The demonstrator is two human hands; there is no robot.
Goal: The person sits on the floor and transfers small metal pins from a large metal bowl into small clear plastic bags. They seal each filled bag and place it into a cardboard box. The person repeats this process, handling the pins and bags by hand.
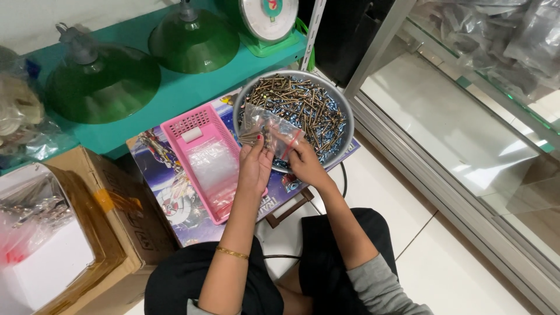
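- While both hands work above the metal bowl (345, 111) of screws (309, 102), the left hand (255, 166) grips a bundle of screws and the clear plastic bag (274, 131).
- Right hand (304, 161) pinches the bag's open edge.
- Pink basket (201, 125) of empty bags sits just left.

A small clear plastic zip bag with a red seal strip (279, 135) is held over the bowl. A stack of clear plastic bags (213, 169) lies in the pink basket. An open brown cardboard box (119, 217) stands at left, and crinkled clear plastic packets (496, 41) fill the glass case at upper right.
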